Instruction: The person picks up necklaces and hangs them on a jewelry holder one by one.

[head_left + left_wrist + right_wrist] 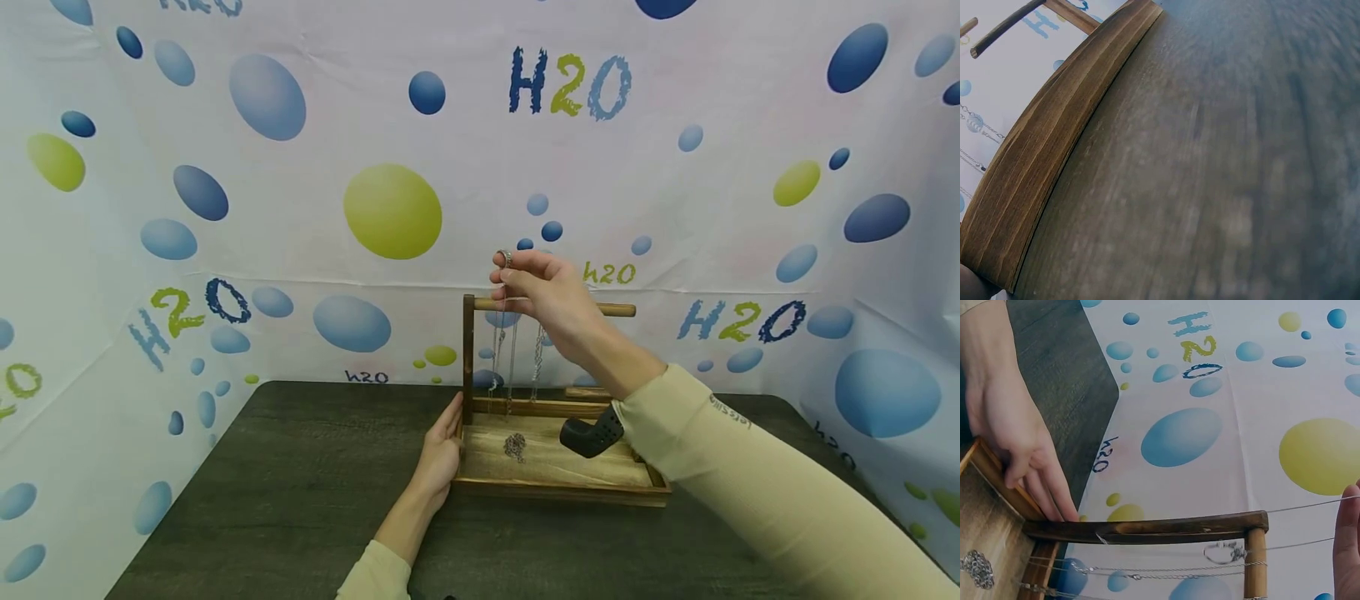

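My right hand (555, 304) pinches a thin silver chain necklace (506, 260) between thumb and fingers, just above the top rod (618, 310) of a wooden jewelry stand. The chain runs down in front of the stand's left part. Other silver necklaces (537, 358) hang from the rod. My left hand (437, 458) holds the left wall of the stand's tray (558, 492), the thumb over the rim and the fingers along the outside. Inside the tray lies a small heap of silver chain (514, 447). In the right wrist view, fingertips of my right hand (1347, 544) show at the edge.
The stand is on a dark wood-grain table (322, 475). A white backdrop (480, 167) with coloured dots and H2O lettering rises behind and at both sides. A black camera mount (591, 435) under my right wrist overlaps the tray in the head view.
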Demonstrator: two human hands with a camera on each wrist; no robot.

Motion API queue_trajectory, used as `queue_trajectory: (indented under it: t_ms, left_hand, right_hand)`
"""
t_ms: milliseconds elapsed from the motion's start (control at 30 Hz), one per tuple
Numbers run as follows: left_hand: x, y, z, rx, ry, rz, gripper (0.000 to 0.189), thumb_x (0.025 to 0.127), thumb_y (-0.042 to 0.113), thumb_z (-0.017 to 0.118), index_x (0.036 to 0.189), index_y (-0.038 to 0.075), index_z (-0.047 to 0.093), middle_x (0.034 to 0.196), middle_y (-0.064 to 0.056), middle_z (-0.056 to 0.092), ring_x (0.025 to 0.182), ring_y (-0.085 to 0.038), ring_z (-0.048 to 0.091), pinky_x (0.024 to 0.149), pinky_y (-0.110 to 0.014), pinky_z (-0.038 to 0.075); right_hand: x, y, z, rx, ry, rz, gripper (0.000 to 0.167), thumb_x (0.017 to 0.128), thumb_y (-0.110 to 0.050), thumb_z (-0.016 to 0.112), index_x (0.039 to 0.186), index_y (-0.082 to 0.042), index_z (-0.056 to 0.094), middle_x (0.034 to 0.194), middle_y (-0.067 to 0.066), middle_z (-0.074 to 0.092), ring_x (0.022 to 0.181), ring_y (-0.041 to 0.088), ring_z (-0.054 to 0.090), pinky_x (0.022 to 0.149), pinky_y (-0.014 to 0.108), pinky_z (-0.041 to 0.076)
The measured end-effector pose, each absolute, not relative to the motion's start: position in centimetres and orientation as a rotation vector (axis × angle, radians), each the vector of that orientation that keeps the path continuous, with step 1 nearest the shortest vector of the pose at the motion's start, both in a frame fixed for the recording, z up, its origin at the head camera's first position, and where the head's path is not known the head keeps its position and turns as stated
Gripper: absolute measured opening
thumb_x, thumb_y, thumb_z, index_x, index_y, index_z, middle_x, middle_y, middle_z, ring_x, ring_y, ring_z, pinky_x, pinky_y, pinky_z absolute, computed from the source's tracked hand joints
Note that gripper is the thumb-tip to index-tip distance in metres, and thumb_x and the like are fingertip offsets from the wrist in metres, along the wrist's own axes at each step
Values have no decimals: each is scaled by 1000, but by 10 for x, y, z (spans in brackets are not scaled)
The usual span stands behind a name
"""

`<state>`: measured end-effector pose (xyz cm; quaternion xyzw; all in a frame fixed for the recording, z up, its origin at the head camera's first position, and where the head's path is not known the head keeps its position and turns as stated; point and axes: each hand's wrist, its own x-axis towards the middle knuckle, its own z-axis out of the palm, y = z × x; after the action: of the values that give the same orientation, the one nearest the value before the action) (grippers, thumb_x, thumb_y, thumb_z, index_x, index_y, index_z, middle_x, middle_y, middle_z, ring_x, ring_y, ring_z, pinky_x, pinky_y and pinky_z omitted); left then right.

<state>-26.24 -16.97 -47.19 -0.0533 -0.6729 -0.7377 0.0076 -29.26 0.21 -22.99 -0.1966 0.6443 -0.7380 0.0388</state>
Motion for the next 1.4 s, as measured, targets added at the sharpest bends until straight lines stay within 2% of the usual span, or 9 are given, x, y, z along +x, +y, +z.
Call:
queue_trajectory:
  t_ms: [200, 367, 633, 833, 1033, 1133, 1300, 1400]
  left_hand:
    - [-264, -169, -472, -167, -2097, -2307, 81, 86, -19, 27, 162, 9, 20, 166, -17, 14, 152, -35, 5, 108, -52, 21]
    - [-264, -169, -471, -175, -2094, -2304, 81, 86, -19, 27, 162, 9, 20, 166, -18, 14, 152, -36, 5, 111, -55, 19]
    - [-263, -167, -469, -175, -2083, -2308, 80, 86, -20, 27, 161, 6, 19, 166, -18, 14, 152, -35, 4, 116, -57, 14]
    - [-264, -167, -469, -165, -2084, -2312, 81, 85, -20, 27, 161, 7, 19, 166, -18, 13, 152, -35, 4, 114, -57, 15]
    - [-264, -166, -469, -156, -2088, -2307, 82, 85, -20, 26, 161, 8, 20, 166, -18, 14, 152, -35, 5, 113, -57, 16]
    - [-265, -166, -469, -153, -2091, -2304, 81, 85, -20, 26, 161, 8, 20, 166, -17, 14, 152, -35, 5, 113, -56, 16]
    - [-265, -166, -470, -146, -2098, -2296, 81, 85, -20, 26, 161, 8, 21, 166, -17, 15, 152, -34, 6, 108, -54, 22]
    - [-265, -166, -470, -144, -2101, -2290, 82, 85, -20, 27, 161, 9, 21, 166, -18, 15, 152, -35, 6, 103, -52, 25]
  right_hand:
    - [-295, 4, -222, -590, 1976, -2271, 19, 102, -2, 54, 119, 0, 61, 118, 7, 64, 84, 16, 68, 83, 33, 57]
    - [-299, 7, -219, -586, 1957, -2303, 16, 101, -1, 55, 116, -2, 62, 114, 6, 65, 81, 16, 68, 80, 32, 57]
    - [-306, 14, -217, -568, 1981, -2339, 22, 101, 0, 55, 122, 5, 58, 116, 6, 64, 81, 17, 67, 78, 31, 57]
    - [-311, 22, -218, -546, 2001, -2347, 23, 101, 0, 55, 122, 6, 58, 118, 9, 64, 81, 18, 67, 78, 30, 57]
    - [-317, 31, -221, -541, 2009, -2356, 30, 101, -2, 55, 128, 10, 55, 105, 7, 66, 79, 17, 67, 76, 29, 57]
    - [-318, 37, -222, -538, 2009, -2361, 29, 101, -2, 55, 127, 9, 56, 100, 7, 67, 78, 16, 67, 75, 29, 57]
    - [-320, 45, -225, -514, 2033, -2356, 20, 101, -2, 55, 119, 3, 61, 102, 10, 68, 79, 16, 67, 77, 29, 57]
    - [-322, 51, -228, -500, 2050, -2351, 21, 101, -2, 55, 120, 4, 60, 103, 10, 68, 79, 16, 68, 77, 29, 57]
